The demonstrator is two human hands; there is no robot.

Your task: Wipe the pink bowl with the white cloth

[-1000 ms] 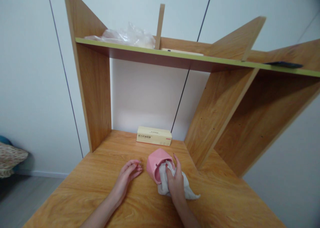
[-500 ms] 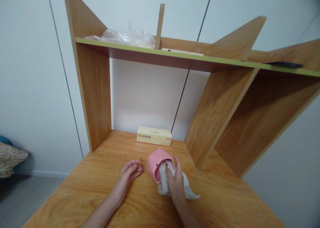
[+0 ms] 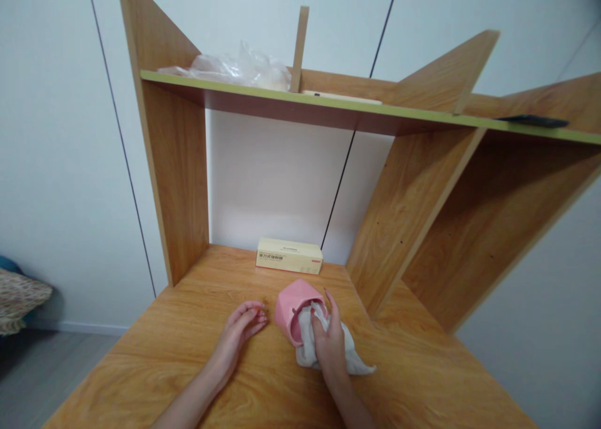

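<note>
A pink faceted pot lies tipped on the desk, its round mouth facing toward me and to the right. My right hand grips a pale grey-white cloth at that mouth. Part of the cloth reaches inside the rim, and a loose corner trails right onto the desk. Some of the right fingers are hidden by the cloth. Left of the pot, a small gap away from it, my left hand rests with loosely curved fingers, and no held object shows in it.
A cream box with printed characters stands behind the pot on the wooden desk. Wooden side panels rise left and right. Overhead, a shelf carries a clear plastic bag and a dark flat object.
</note>
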